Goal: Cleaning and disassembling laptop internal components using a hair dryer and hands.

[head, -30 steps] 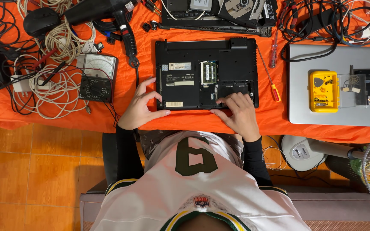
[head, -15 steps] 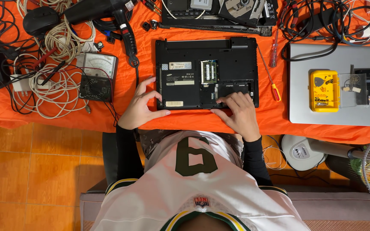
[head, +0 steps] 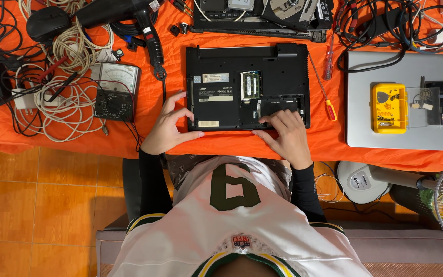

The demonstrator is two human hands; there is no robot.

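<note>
- Your left hand (head: 166,128) rests at the left edge of the black laptop (head: 247,87), which lies bottom side up on the orange tablecloth (head: 170,146) right in front of you. The fingers are spread and loosely curled, with the thumb along the front left corner; they touch the case and close around nothing.
- Your right hand (head: 285,138) lies palm down on the laptop's front edge, right of centre, fingertips pressed at the rim of the open bay there. I cannot tell whether anything is pinched beneath them.
- A memory module (head: 249,84) shows in an open slot near the middle of the underside.
- Just right of the laptop lies a screwdriver with a red and yellow handle (head: 324,97), apart from your right hand.
- Left of the laptop sits an analogue multimeter (head: 115,91) among coiled white cables (head: 62,110); a black heat gun (head: 124,15) lies above it.
- Well to the right, a closed silver laptop (head: 406,136) carries a yellow parts box (head: 388,107).
</note>
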